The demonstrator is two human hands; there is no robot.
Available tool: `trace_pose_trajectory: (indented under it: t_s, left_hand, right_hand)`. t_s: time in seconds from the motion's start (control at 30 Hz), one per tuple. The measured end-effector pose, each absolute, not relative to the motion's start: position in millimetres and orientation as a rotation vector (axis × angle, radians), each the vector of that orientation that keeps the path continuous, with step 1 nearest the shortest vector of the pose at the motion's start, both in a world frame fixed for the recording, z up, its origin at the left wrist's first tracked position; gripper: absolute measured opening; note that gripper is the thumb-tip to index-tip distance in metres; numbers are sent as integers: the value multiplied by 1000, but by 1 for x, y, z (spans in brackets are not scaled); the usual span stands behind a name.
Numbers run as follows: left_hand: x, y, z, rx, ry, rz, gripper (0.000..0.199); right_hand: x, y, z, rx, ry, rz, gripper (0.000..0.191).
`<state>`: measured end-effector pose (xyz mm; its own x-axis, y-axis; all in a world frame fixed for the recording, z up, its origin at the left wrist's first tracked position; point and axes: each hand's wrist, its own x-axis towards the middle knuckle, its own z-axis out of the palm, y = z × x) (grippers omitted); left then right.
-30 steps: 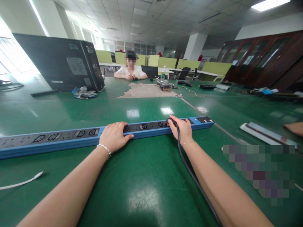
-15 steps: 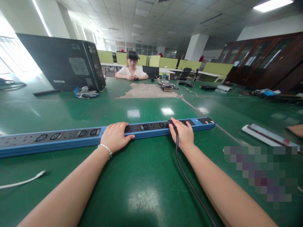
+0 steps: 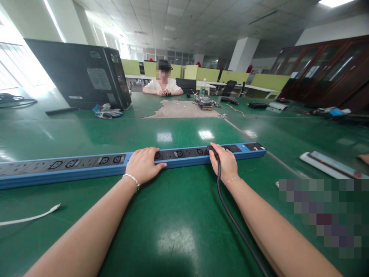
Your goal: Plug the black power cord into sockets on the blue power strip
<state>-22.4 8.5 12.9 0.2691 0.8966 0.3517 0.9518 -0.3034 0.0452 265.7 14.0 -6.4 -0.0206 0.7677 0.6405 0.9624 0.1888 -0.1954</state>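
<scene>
I see the left hand [image 3: 144, 166] clamped over the strip [image 3: 187, 160], the right hand [image 3: 226, 162] (well apart) gripping a plug [image 3: 209, 150] at its sockets

Two hands, left [image 3: 144, 165] and right [image 3: 225, 163]; two bracelets [image 3: 132, 180]; one blue power strip [image 3: 184, 161]; one black plug [image 3: 209, 149] with one black cable [image 3: 228, 210]; one white cable [image 3: 37, 219]; one black case [image 3: 65, 73]; one clear bottle [image 3: 203, 90]; one person [image 3: 163, 85] opposite. Gloves [image 3: 107, 111] form a single bundle, their number not discernible; the sockets [image 3: 104, 160], partly covered, cannot be fully counted.
</scene>
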Motion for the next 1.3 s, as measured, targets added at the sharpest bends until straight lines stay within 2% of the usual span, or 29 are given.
trace_pose_trajectory:
  t_s: [0.3,0.67,1.3]
  left_hand:
    - [-22,10,12,-2345,-1765,-446,56]
    - [-22,9,14,-2337,-1733,-426,54]
    - [-21,7,17,-2364,-1767,-425,53]
  right_hand:
    - [262,15,-1,-1656,-1757,-285,38]
    - [261,25,-16,-1694,-1677,-220,38]
    - [263,25,10,-1781,-1752,-92,32]
